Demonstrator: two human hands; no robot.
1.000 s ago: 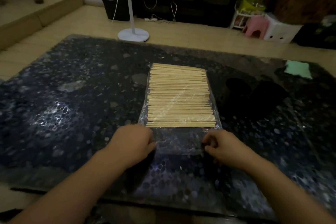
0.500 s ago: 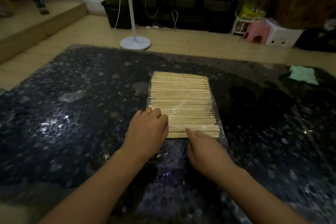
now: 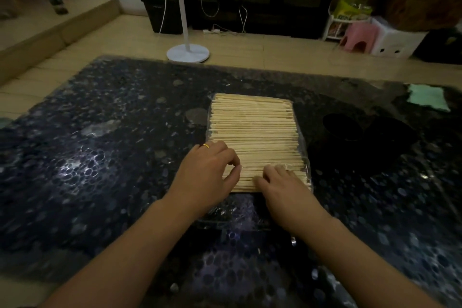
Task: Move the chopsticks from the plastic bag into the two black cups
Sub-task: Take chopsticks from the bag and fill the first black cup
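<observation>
Mid-frame on the dark surface, the chopsticks lie in their plastic bag. Left hand and right hand pinch its near edge. A sharp tug might scatter sticks; the black cups wait right of centre.

chopsticks: pale bare wood, matt | plastic bag around them: clear glossy film | table beneath: dark, polished, speckled stone-look, reflective | cloth right of chopsticks: green, matt | cups: black, finish indiscernible
</observation>
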